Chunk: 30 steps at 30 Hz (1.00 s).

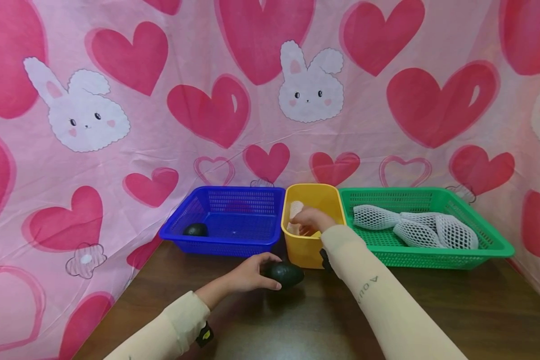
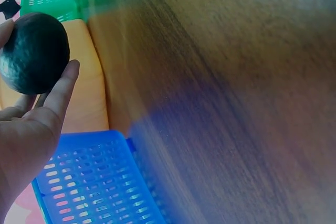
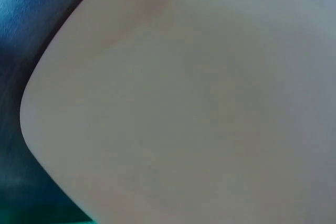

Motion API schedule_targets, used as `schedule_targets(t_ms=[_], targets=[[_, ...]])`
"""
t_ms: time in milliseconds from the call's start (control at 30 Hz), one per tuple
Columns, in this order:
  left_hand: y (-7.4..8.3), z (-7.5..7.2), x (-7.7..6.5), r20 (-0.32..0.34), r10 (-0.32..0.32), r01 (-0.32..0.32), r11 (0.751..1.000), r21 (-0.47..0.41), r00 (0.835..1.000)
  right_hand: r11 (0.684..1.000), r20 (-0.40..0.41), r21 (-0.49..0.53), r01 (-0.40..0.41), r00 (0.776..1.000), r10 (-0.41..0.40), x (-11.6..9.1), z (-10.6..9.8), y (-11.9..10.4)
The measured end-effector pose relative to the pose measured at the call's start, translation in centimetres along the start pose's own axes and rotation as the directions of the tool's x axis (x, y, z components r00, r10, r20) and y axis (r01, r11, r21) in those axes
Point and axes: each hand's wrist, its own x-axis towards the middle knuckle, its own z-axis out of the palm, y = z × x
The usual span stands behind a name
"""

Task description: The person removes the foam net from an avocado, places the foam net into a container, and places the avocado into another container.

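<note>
In the head view my left hand (image 1: 253, 274) holds a dark green avocado (image 1: 285, 274) just above the table, in front of the yellow bin (image 1: 299, 255). The left wrist view shows the thumb and fingers curved about the avocado (image 2: 35, 53). My right hand (image 1: 312, 220) reaches down into the yellow bin, its fingers bent beside a white foam net sleeve (image 1: 296, 207). Those fingertips are partly hidden, so a grip on the sleeve cannot be made out. A pale, blurred surface fills most of the right wrist view.
Left of the bin stands a blue basket (image 1: 234, 247) with another avocado (image 1: 195, 229) inside. To the right, a green basket (image 1: 432, 257) contains several net-wrapped items (image 1: 416, 233). All three containers stand in a row on the brown table (image 1: 252, 330), before a pink heart-patterned cloth (image 1: 261, 130).
</note>
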Motion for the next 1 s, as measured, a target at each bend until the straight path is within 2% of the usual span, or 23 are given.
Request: schedule_targets(t_ms=[467, 767, 1000], targets=[[0.0, -0.1, 0.0, 0.002, -0.007, 0.007, 1.0, 0.008, 1.0, 1.0, 0.002, 0.003, -0.019, 1.0, 0.019, -0.3, -1.1, 0.5], [0.6, -0.7, -0.4, -0.014, 0.007, -0.007, 1.0, 0.009, 1.0, 0.998, -0.035, -0.049, 0.035, 0.999, -0.036, -1.1, -1.9, 0.0], [1.0, -1.7, -0.7, -0.035, 0.026, -0.026, 1.0, 0.011, 0.999, 0.996, -0.076, -0.007, 0.083, 0.994, -0.084, -2.0, -2.6, -0.6]])
